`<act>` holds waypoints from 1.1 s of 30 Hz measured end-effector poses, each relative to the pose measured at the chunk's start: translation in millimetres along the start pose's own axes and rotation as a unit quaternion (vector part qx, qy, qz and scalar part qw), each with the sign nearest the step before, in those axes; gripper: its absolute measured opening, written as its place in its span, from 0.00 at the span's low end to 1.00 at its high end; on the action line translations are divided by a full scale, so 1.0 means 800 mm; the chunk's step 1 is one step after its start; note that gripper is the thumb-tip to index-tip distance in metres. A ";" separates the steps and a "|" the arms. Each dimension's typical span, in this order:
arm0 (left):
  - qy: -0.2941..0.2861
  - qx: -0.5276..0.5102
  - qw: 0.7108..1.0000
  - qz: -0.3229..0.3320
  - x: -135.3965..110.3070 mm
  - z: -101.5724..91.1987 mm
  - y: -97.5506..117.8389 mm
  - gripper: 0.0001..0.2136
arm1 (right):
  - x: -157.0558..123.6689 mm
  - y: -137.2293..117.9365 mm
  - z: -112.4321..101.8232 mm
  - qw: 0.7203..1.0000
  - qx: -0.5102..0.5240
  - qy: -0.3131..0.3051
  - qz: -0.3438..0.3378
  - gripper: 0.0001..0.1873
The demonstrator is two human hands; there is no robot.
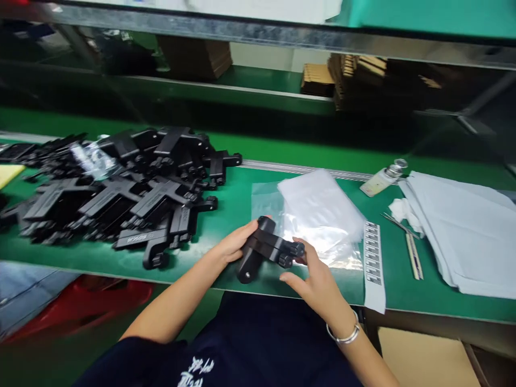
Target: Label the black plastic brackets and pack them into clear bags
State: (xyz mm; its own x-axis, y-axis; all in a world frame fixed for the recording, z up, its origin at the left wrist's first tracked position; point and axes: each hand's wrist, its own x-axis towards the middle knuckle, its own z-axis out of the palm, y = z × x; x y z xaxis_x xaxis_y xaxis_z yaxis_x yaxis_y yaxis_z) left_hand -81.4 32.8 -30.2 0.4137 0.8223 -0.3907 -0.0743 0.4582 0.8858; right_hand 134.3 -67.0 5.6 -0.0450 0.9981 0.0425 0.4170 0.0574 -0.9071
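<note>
A black plastic T-shaped bracket [264, 244] with round knobs at one end is held above the front edge of the green bench, tilted. My left hand [235, 244] is closed on its left side, and the far fingers are hidden beneath it. At the knobbed end my right hand [316, 277] curls around the knobs, fingers against the far side and thumb close below. Behind the bracket lies a stack of clear plastic bags [322, 209]. Many similar black brackets [137, 199] are heaped on the left, some with raised lettering.
A strip of printed labels [373, 263] hangs over the bench edge. To its right lie tweezers [397, 221], a pen-like tool [414, 255], a small bottle [385, 177], crumpled tissue [405, 214] and white sheets [467, 231]. A metal-edged shelf [258, 35] spans overhead; a red stool [92, 303] stands lower left.
</note>
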 end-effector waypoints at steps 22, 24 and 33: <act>-0.258 0.242 0.935 -0.009 0.007 0.197 -0.042 0.25 | -0.175 0.131 -0.083 0.911 0.194 0.292 0.217 0.16; -0.296 0.158 0.941 -0.046 0.016 0.235 -0.069 0.29 | -0.174 0.128 -0.075 0.919 0.202 0.266 0.209 0.15; -0.243 0.116 0.963 -0.022 0.023 0.270 -0.101 0.12 | -0.168 0.130 -0.079 0.908 -0.138 0.383 0.098 0.11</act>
State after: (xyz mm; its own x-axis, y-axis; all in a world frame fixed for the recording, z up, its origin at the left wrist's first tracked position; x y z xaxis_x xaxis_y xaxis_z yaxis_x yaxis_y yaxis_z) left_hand 128.2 -62.0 -55.0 0.7911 0.5234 -0.3166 0.1352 0.3551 0.9250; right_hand 241.0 -193.6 -68.2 0.6547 0.7074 0.2663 0.5659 -0.2250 -0.7932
